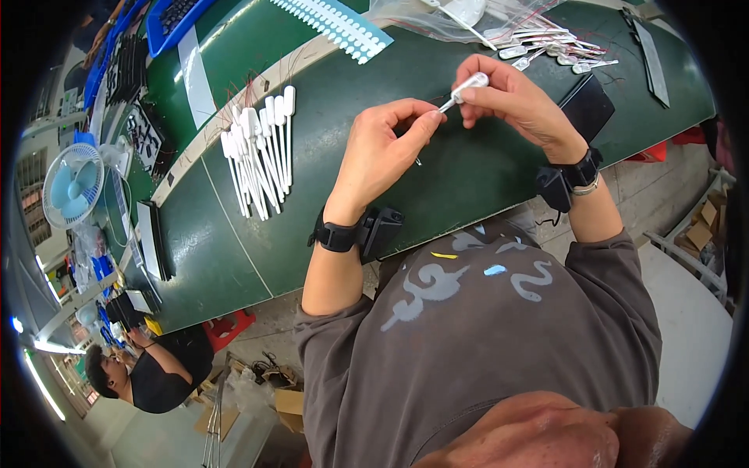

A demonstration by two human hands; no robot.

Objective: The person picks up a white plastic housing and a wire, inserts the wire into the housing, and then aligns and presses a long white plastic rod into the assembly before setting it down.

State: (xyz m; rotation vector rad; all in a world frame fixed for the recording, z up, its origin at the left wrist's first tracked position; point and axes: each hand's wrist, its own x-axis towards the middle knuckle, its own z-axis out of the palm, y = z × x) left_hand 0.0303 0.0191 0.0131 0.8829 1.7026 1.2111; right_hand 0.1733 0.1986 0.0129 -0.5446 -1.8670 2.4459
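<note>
A small white stick with an oval, spoon-like head (473,81) is held above the green table between my two hands. My left hand (388,148) is closed, thumb and forefinger pinching the thin shaft. At the head end, my right hand (521,101) pinches the piece with its thumb and fingers. A thin end pokes out below my left hand; I cannot tell whether it belongs to the same stick. To the left lies a fanned pile of similar white sticks (261,152), thin red wires at their far ends. More white pieces with red wires (546,47) lie at the far right.
A clear plastic bag (406,12) lies at the far edge, beside a light-blue sheet of white dots (343,27). A black flat box (587,109) sits near my right wrist. At left are a blue fan (74,183) and a seated person (160,374).
</note>
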